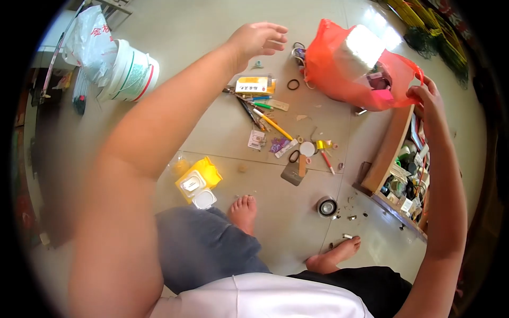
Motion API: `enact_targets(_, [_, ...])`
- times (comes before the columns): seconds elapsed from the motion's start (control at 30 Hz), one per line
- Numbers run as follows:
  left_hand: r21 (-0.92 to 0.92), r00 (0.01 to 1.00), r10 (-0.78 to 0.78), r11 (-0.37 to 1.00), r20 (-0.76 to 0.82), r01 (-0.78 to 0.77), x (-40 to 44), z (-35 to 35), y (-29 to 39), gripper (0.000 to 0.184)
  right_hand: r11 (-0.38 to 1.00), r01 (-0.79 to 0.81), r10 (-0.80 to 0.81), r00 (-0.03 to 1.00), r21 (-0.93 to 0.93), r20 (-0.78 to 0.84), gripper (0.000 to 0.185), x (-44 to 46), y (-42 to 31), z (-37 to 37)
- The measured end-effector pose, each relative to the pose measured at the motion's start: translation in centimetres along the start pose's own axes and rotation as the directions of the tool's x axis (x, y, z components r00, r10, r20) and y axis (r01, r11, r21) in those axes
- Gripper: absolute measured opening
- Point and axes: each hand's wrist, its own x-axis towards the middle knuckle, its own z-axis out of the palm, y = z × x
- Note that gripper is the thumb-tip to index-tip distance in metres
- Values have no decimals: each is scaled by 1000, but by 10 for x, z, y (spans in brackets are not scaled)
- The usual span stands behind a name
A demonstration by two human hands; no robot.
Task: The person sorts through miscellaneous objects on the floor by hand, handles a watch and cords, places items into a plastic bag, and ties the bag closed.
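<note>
My right hand (425, 94) grips the handle edge of a red plastic bag (331, 69) at the upper right. A white box-like item (363, 49) and pink and dark items show in the bag's mouth. My left hand (260, 41) is raised over the floor left of the bag, fingers apart, holding nothing. Below it lie a yellow-and-white box (255, 85), a small teal item (257, 64) and a black hair band (293, 84). Pens, a yellow marker (273, 125), a white disc (307, 149) and a grey card (295, 175) are spread farther down.
An open drawer (392, 153) full of small things stands at the right. A yellow wipes pack (199, 180) and a round metal tin (326, 206) lie near my bare feet. At the upper left are a white bucket (130, 72) and a white plastic bag (90, 45).
</note>
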Motion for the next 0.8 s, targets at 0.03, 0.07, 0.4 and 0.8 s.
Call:
enact_targets(0.03, [32, 998, -13, 999, -68, 15, 2, -10, -14, 32, 992, 115, -116, 993, -51, -6, 47, 6, 11, 2])
enact_targets(0.07, [63, 991, -23, 998, -135, 32, 3, -20, -28, 32, 968, 228, -230, 973, -102, -9, 50, 12, 22, 3])
enact_targets(0.4, [804, 938, 158, 571, -307, 167, -6, -128, -183, 50, 646, 727, -762, 631, -234, -143, 38, -50, 15, 39])
enact_targets(0.8, [828, 973, 43, 534, -226, 169, -6, -119, -215, 39, 614, 128, 131, 956, -779, 261, 59, -83, 146, 144])
